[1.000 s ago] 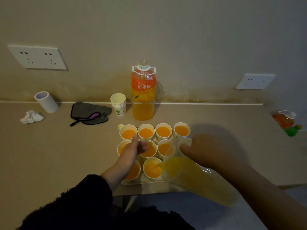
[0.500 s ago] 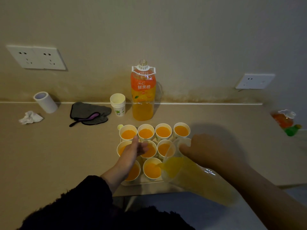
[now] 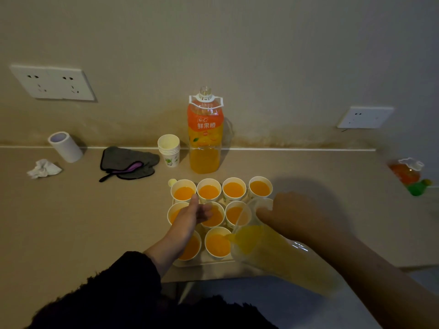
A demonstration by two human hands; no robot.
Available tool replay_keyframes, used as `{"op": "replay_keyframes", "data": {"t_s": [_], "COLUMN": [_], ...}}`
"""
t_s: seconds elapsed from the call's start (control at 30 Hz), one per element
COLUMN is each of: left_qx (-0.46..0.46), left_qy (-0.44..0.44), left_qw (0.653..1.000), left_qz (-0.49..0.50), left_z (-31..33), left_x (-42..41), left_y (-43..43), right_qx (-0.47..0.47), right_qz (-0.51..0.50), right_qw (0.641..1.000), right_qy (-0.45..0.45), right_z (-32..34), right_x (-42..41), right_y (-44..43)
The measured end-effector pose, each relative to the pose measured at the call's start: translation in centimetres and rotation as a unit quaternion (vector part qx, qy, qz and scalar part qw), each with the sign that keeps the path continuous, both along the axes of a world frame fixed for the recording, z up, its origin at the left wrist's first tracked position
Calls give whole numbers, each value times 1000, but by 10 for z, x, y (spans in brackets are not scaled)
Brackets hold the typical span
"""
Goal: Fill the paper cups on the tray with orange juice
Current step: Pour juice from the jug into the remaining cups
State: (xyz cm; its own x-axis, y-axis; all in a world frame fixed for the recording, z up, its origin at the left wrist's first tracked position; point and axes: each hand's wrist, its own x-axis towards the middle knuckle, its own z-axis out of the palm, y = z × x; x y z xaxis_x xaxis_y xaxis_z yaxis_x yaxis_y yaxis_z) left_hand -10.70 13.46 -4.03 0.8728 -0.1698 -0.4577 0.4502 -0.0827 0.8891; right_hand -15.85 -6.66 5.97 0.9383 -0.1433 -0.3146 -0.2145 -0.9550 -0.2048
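Juice (image 3: pixel 248 237) is pouring out of a clear pitcher (image 3: pixel 280 252) that's tipping down to the left, with its lip sitting right over the rim of the front-right cup (image 3: pixel 217 244) on the tray (image 3: pixel 206 263). That cup is already showing a lot of orange. Right hand (image 3: pixel 297 217) is coming over the top of the pitcher and gripping it, but it's dark there, so I'm not making out exactly how the fingers are lying. Left hand (image 3: pixel 192 214) is hovering over the middle row with the thumb sticking up toward the back, fingers curling in at the rim of the middle cup (image 3: pixel 216 220). Honestly can't tell if it's holding that cup or just resting against it. The four back-row cups (image 3: pixel 234 189) are all showing juice, and the tray is sitting near the front edge of the counter (image 3: pixel 95 222). Behind the tray, an orange juice bottle (image 3: pixel 205 138) is standing upright with its cap off, partly full. A stack of spare cups (image 3: pixel 169 150) is sitting just to its left, then a grey cloth (image 3: pixel 128 160), a white roll (image 3: pixel 65 147) and a crumpled tissue (image 3: pixel 44 168) further left. A little yellow cap (image 3: pixel 171 182) is lying just beside the back-left cup.
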Motion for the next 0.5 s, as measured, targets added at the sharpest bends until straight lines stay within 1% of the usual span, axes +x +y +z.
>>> {"op": "replay_keyframes", "data": {"t_s": [0.2,0.5], "left_qx": [1,5], "left_qy": [7,11], "left_qw": [1000,1000], "left_qz": [-2,3], "left_z": [-1,0], "left_x": [1,2], "left_y": [2,-1], "right_qx": [-7,-14], "right_qz": [4,17], "right_qw": [1000,1000], "right_qy": [-13,-3], "right_z": [0,1], "right_x": [0,1], "right_y": [1,2]}}
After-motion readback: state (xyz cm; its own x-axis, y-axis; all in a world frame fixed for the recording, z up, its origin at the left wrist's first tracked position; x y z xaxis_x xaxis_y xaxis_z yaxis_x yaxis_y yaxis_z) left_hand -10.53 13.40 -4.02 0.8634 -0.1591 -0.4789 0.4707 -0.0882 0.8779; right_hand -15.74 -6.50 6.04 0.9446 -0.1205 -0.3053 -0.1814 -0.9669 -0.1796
